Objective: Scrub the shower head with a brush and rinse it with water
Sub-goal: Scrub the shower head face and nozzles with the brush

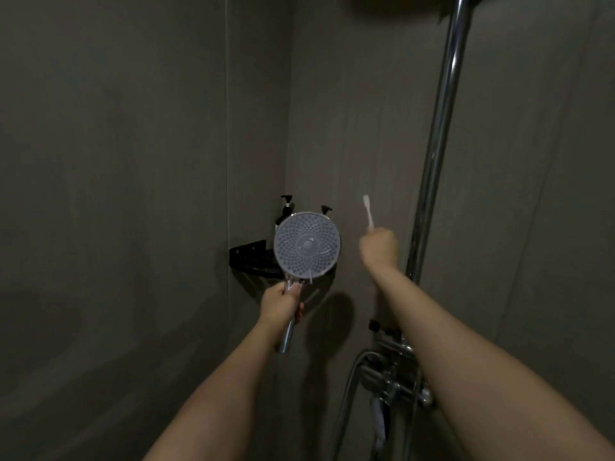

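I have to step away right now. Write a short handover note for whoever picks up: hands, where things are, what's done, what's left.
Left hand grips the chrome handle of the shower head, held up with its nozzle face toward the camera.
Right hand holds the brush, raised beside the shower head and clear of it.
Mixer tap is low on the right wall, untouched.
Done: both tools in hand. No water is visible flowing; whether any scrubbing has happened cannot be told.
Left: scrub the nozzle face, then rinse it with water.

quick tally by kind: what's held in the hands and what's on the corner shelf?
Shower head: 1, gripped by the left hand
Brush: 1, gripped by the right hand
Pump bottles on the corner shelf: 2
Total: 4
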